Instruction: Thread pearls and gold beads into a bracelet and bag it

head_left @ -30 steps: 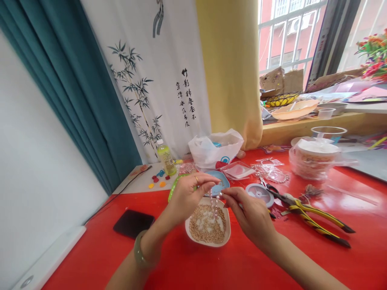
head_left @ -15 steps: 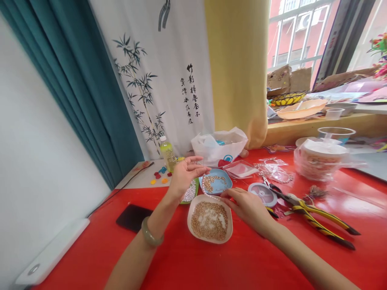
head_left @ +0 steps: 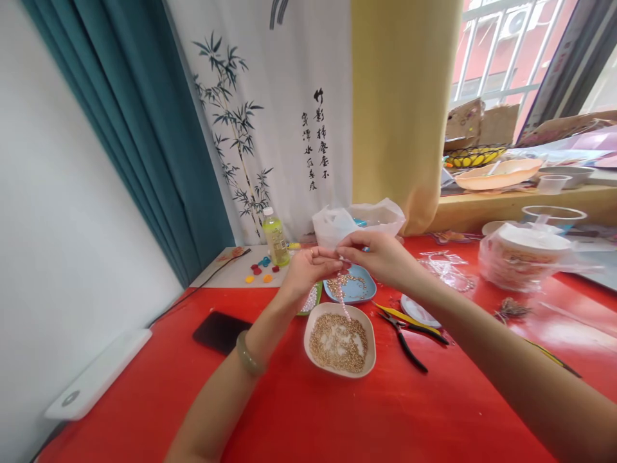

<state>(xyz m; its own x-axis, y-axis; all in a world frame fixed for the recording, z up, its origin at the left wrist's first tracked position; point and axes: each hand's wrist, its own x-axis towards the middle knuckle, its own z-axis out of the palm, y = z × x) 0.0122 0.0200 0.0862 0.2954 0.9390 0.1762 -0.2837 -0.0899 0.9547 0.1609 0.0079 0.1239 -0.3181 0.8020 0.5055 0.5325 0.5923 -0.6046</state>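
Head cam; bead-strand [head_left: 342, 298] top unclear

Light slides off the table [head_left: 308, 421], glossy and smooth as lacquer. The bowl [head_left: 371, 350] looks like smooth plastic; the beads [head_left: 332, 360] in it gleam like metal, while the strand [head_left: 342, 300] has a pearly sheen. That bag [head_left: 331, 223] is thin, crinkled plastic, the bottle [head_left: 276, 241] clear and shiny. Matt cloth for the curtain [head_left: 402, 96], dull, rough-looking cardboard [head_left: 499, 125], and a bangle [head_left: 247, 355] polished like stone.
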